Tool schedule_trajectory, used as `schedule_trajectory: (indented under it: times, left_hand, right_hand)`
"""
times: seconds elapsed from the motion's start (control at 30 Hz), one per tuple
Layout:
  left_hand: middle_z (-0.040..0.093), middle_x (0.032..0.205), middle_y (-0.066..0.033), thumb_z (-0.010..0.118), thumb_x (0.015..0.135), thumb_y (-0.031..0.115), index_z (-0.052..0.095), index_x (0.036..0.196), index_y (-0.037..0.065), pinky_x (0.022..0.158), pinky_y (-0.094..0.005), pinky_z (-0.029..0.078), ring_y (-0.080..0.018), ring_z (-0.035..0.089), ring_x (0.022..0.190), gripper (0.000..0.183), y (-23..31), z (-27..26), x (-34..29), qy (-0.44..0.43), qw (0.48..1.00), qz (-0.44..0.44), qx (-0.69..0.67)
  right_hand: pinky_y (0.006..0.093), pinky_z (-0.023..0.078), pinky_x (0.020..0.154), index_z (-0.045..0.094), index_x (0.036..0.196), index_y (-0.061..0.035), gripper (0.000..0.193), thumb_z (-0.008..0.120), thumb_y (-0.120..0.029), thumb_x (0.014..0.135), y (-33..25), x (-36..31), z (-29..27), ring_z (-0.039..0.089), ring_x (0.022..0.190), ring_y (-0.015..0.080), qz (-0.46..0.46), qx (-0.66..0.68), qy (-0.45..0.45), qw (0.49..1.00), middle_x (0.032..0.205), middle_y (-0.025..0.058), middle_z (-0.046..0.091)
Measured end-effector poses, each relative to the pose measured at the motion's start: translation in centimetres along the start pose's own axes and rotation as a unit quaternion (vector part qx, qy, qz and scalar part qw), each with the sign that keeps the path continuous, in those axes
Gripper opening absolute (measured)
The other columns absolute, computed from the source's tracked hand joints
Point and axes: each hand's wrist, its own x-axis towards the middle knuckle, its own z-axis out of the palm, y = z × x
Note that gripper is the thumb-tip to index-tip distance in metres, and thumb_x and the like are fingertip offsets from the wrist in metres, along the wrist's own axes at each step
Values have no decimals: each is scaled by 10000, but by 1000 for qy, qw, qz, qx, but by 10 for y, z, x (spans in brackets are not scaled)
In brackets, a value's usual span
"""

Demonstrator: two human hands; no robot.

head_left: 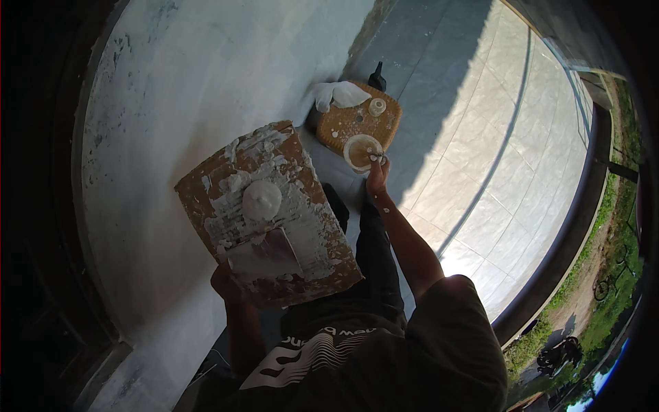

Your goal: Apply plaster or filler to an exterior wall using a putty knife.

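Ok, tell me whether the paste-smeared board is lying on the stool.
No, the left hand grips the board at its edge, apart from the stool.

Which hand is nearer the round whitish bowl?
Right. The right hand is at the right rim of the round whitish bowl; the left hand is farther away, at the white-smeared brown rectangular board's lower-left edge.

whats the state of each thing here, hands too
board: tilted, smeared with white paste
paste: one mound heaped up, the rest spread rough
left hand: closed on the board's edge
cup: open-topped
right hand: at the cup's rim, grip unclear
stool: speckled white
white sheet: crumpled, on the stool
floor: part sunlit, part shaded
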Motion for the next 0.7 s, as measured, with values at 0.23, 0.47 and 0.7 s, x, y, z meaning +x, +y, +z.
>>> schedule_trajectory:
  times: [0.23,0.47,0.7]
  left_hand:
    - [598,1048,-170,480,844,147,536,1072,-114,792,-334,502,-242,615,901,351,-4,-27,-20,-29,999,14,-26]
    - [538,1182,-187,480,824,125,441,1194,-125,892,-355,462,-263,562,1041,448,31,-7,-27,-181,953,-76,-230]
    - [527,1210,-183,507,789,162,427,1243,-65,903,-372,460,-288,557,1049,513,47,7,-30,-101,968,-133,-188]
  right_hand:
    - [282,422,812,577,1037,36,268,530,-141,842,47,54,33,556,891,156,-50,-9,-11,999,949,70,626]
    - [307,441,804,572,1055,38,311,555,-157,814,61,84,66,586,865,191,-100,-47,36,993,936,110,638]
    - [317,447,785,570,1027,28,306,560,-164,789,54,78,80,594,871,220,-159,-103,65,980,931,139,632]
